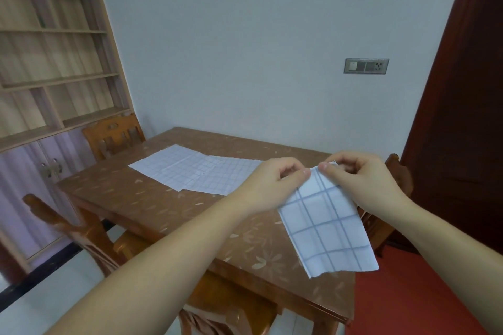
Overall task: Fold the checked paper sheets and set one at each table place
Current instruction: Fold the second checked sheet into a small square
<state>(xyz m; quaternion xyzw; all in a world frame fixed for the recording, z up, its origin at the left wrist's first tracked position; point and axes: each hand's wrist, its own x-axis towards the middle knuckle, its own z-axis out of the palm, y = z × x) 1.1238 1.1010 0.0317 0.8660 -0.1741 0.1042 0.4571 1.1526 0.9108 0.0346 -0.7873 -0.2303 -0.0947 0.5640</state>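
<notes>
A folded white sheet with a blue check hangs in the air over the near right part of the brown table. My left hand and my right hand pinch its top corner side by side, thumbs nearly touching. The sheet drops down and toward me from that corner. Two more checked sheets lie flat and unfolded on the far middle of the table, overlapping each other.
Wooden chairs stand at the far left, the near left, the right edge and under the near side of the table. A shelf unit fills the left wall. A dark door is on the right.
</notes>
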